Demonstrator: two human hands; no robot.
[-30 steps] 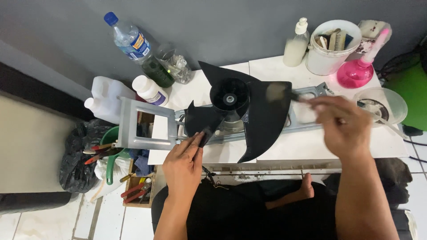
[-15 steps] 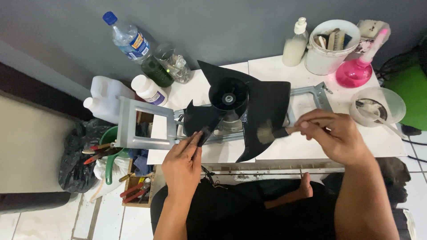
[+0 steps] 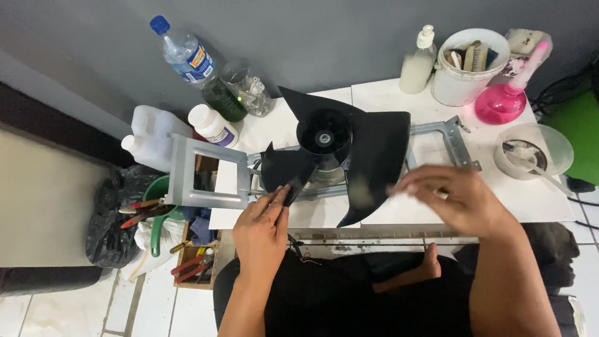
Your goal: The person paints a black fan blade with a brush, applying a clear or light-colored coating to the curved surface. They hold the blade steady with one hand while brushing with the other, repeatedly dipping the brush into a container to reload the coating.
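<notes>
From the head view, the black plastic three-bladed fan (image 3: 337, 156) sits on a grey metal bracket (image 3: 206, 175) on the white tabletop (image 3: 387, 100). The left hand (image 3: 262, 228) pinches one blade's edge; the right hand (image 3: 455, 200) is motion-blurred beside another blade, its grip unclear. The blades look light, thin and somewhat flexible, so the hub seems the sturdier hold.

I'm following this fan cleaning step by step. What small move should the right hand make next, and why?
Probably another brush stroke down the large blade: the right hand is beside its lower edge, blurred mid-motion, while the left hand steadies the black fan by a smaller blade.
</notes>
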